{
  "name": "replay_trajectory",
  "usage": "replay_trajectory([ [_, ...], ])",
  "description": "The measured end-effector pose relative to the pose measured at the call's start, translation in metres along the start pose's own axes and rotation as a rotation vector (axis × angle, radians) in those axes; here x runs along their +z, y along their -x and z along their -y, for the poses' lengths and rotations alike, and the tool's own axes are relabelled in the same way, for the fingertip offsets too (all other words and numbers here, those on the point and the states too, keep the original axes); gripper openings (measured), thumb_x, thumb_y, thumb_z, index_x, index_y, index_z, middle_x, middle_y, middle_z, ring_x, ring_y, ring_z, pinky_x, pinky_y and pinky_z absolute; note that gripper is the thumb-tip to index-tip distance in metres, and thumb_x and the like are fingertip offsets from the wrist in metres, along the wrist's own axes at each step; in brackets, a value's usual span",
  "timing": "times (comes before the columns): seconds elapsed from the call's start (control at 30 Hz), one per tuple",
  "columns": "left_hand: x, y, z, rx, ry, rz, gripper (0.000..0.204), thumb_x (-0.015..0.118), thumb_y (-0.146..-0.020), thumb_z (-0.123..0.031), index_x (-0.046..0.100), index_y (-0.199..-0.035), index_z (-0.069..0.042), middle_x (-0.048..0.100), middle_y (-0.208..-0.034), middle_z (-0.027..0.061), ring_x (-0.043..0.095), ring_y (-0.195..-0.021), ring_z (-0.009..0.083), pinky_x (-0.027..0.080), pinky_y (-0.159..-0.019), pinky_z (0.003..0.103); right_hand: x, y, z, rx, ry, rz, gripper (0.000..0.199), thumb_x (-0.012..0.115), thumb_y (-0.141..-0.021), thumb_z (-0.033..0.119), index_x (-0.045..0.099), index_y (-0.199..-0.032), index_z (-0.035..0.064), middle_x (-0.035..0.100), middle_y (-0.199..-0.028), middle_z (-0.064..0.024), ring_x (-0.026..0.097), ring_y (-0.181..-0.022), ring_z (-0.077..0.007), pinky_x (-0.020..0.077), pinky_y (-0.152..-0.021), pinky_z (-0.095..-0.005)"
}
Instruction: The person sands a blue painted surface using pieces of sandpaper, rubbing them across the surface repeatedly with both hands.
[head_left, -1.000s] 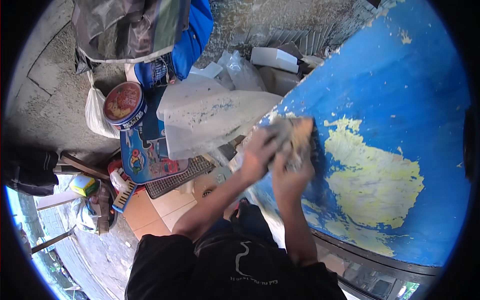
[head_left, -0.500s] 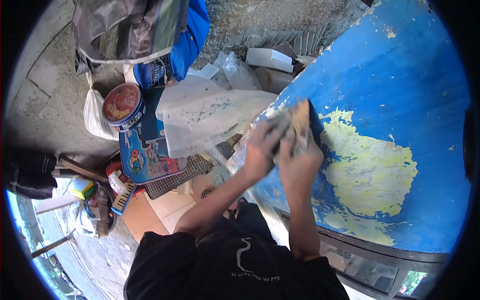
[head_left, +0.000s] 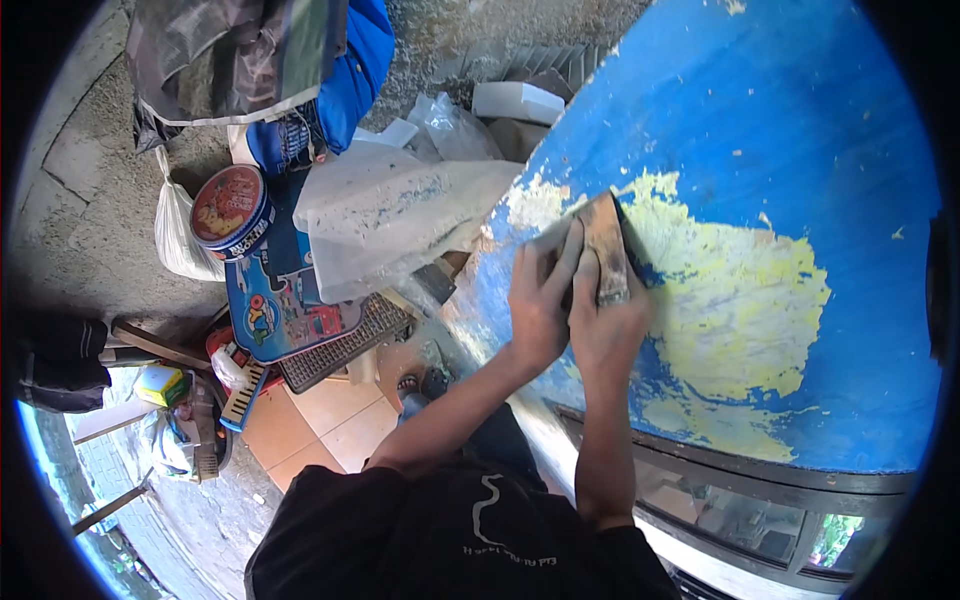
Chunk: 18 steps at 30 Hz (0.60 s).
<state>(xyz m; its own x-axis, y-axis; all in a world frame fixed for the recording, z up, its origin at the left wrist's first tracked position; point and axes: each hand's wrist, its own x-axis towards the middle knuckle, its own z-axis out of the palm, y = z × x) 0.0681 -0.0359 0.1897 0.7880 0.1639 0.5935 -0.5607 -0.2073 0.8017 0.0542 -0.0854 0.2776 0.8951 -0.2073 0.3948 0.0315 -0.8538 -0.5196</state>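
Note:
Both my hands press a worn wooden sanding block (head_left: 606, 245) against a large blue painted panel (head_left: 800, 150). A dark sheet shows along the block's edges. My left hand (head_left: 540, 300) is closed on the block's left side, fingers pointing away from me. My right hand (head_left: 610, 325) grips its near end, a finger lying along the top. Just right of the block, the blue paint is worn off in a wide pale yellow patch (head_left: 740, 300). A smaller bare patch (head_left: 538, 203) lies to the left, near the panel's edge. The block's underside is hidden.
A cloudy plastic sheet (head_left: 400, 215) hangs beside the panel's left edge. Farther left are a round biscuit tin (head_left: 228, 205), a white bag (head_left: 185, 230), a printed blue board (head_left: 270, 310) and a toy keyboard (head_left: 243, 398). Dark-framed glass (head_left: 720, 505) borders the panel's near edge.
My hands and the block have moved nearer to me over the panel, uncovering the smaller bare patch. The hands were blurred before and are sharper now. The whole view has shifted slightly.

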Motion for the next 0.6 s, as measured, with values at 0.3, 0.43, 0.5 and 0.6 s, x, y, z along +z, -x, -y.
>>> replay_trajectory([
  [0.3,-0.016,0.01,-0.006,-0.03,-0.004,0.145,0.052,0.062,-0.074,-0.002,0.054,-0.126,-0.001,0.056,-0.113,0.0181,0.056,-0.095,0.0334,0.049,-0.08,0.037,-0.011,0.011,0.0,0.016,0.131,0.117,0.024,0.054,-0.085,0.004,0.06,-0.104,-0.0104,0.067,-0.088,-0.021,0.068,-0.078,-0.0302,0.0527,-0.066,-0.0347],
  [0.43,-0.005,0.016,-0.006,0.077,-0.001,0.128,0.055,0.063,-0.071,-0.003,0.055,-0.125,-0.002,0.056,-0.106,0.0163,0.056,-0.088,0.0316,0.049,-0.075,0.037,-0.004,0.034,-0.025,-0.072,-0.242,-0.237,0.019,0.056,-0.086,0.009,0.062,-0.091,-0.0083,0.062,-0.069,-0.0203,0.063,-0.061,-0.032,0.0469,-0.057,-0.0367],
  [0.5,-0.006,0.026,-0.014,0.052,0.0,0.118,0.056,0.063,-0.069,-0.002,0.055,-0.125,-0.002,0.056,-0.106,0.016,0.056,-0.089,0.0314,0.049,-0.075,0.037,-0.014,0.02,-0.009,0.136,-0.145,-0.03,0.022,0.055,-0.086,0.008,0.06,-0.099,-0.0094,0.064,-0.079,-0.0206,0.066,-0.069,-0.0293,0.0494,-0.063,-0.0349],
  [0.6,-0.02,0.022,-0.012,0.015,-0.041,0.234,0.056,0.062,-0.07,-0.002,0.055,-0.126,-0.003,0.056,-0.111,0.0161,0.057,-0.092,0.0309,0.05,-0.078,0.036,-0.013,0.038,-0.019,0.107,0.056,0.1,0.025,0.054,-0.086,0.007,0.061,-0.103,-0.0105,0.067,-0.088,-0.0204,0.068,-0.077,-0.0263,0.0518,-0.07,-0.0341],
])
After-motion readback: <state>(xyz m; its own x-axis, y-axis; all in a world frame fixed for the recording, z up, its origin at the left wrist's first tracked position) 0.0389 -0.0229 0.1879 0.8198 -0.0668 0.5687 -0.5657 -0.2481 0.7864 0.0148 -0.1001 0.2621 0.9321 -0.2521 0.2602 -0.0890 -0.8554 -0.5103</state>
